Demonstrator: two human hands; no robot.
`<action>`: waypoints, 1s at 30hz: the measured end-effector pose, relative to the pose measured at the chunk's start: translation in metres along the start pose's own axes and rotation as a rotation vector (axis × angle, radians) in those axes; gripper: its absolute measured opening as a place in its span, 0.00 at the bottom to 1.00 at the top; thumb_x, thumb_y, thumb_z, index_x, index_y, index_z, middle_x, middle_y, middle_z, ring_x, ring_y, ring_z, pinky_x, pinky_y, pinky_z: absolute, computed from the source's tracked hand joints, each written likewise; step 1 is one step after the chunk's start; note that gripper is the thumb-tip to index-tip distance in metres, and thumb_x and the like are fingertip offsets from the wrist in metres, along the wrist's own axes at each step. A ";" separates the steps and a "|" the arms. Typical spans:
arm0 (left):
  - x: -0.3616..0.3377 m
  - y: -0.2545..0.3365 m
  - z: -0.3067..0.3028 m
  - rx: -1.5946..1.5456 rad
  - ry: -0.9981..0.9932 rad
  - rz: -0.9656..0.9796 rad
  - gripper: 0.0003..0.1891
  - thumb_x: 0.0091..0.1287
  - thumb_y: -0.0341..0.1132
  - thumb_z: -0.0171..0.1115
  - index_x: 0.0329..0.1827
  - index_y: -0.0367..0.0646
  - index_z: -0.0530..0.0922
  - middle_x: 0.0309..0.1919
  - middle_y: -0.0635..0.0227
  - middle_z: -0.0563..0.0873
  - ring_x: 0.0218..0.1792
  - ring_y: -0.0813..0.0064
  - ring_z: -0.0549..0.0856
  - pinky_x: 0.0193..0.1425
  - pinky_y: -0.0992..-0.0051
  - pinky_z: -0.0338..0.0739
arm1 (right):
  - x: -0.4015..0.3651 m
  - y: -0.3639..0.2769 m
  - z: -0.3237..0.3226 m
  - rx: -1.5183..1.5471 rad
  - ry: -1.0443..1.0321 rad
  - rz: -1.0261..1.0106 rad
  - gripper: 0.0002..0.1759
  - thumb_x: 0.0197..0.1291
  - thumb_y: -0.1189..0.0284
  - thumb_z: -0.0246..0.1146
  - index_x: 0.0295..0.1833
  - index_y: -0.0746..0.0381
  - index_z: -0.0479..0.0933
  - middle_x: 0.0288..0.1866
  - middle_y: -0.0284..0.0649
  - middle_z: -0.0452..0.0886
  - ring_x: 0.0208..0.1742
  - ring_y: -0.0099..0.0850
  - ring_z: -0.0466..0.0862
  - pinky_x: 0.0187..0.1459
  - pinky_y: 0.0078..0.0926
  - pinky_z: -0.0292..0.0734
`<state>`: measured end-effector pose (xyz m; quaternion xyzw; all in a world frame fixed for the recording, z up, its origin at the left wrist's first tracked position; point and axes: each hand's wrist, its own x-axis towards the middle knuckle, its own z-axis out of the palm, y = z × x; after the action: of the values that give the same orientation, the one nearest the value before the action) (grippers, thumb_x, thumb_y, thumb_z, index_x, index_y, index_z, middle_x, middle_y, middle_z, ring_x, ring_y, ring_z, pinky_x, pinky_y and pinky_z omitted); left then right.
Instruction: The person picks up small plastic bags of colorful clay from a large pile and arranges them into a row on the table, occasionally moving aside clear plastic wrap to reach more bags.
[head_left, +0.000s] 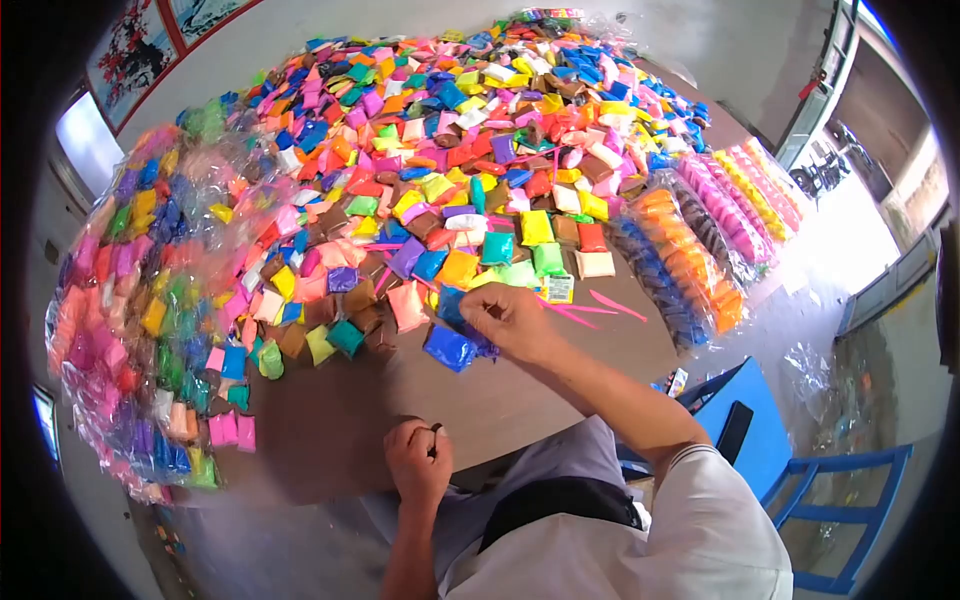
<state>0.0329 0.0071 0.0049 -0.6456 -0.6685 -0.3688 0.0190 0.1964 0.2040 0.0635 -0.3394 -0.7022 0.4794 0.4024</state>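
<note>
My right hand (508,322) reaches over the near edge of the pile, its fingers pinched at a small blue packet (451,305). Just below lies a darker blue packet (449,347), with a purple-blue one partly hidden under the hand. A salmon packet (407,306) is left of the fingers. My left hand (418,462) is closed in a fist by the table's front edge. A small dark loop or piece shows at its fingers; whatever else it may hold is hidden.
A large heap of colourful packets (440,150) covers the table (540,400). Clear bags of packets (140,330) stand left; long bagged rows (690,260) lie right. Pink strips (585,312) are near my right hand. A blue stool (765,400) bears a black phone (735,431).
</note>
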 end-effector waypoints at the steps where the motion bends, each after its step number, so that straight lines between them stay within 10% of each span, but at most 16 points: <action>1: -0.001 -0.001 0.000 0.008 -0.002 0.003 0.09 0.57 0.27 0.68 0.26 0.42 0.73 0.36 0.65 0.80 0.42 0.59 0.80 0.49 0.59 0.72 | 0.000 0.002 -0.003 -0.034 -0.030 -0.045 0.07 0.65 0.74 0.66 0.43 0.68 0.82 0.34 0.37 0.83 0.35 0.22 0.80 0.36 0.24 0.76; 8: -0.002 -0.001 0.002 0.032 0.013 0.017 0.10 0.57 0.27 0.67 0.26 0.42 0.72 0.37 0.64 0.80 0.41 0.59 0.80 0.48 0.59 0.71 | -0.001 0.019 0.000 -0.288 0.014 -0.200 0.07 0.60 0.74 0.67 0.39 0.67 0.81 0.37 0.48 0.84 0.38 0.43 0.84 0.42 0.36 0.78; 30: -0.018 -0.118 -0.082 0.034 -0.020 -0.421 0.09 0.65 0.31 0.62 0.29 0.35 0.76 0.35 0.60 0.80 0.37 0.60 0.80 0.43 0.65 0.73 | -0.011 0.038 -0.018 -0.496 0.280 -0.379 0.04 0.57 0.77 0.64 0.38 0.65 0.80 0.41 0.45 0.83 0.44 0.46 0.80 0.48 0.41 0.76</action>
<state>-0.1047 -0.0380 -0.0001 -0.4947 -0.7951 -0.3467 -0.0542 0.2203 0.2137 0.0288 -0.3528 -0.7859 0.1597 0.4821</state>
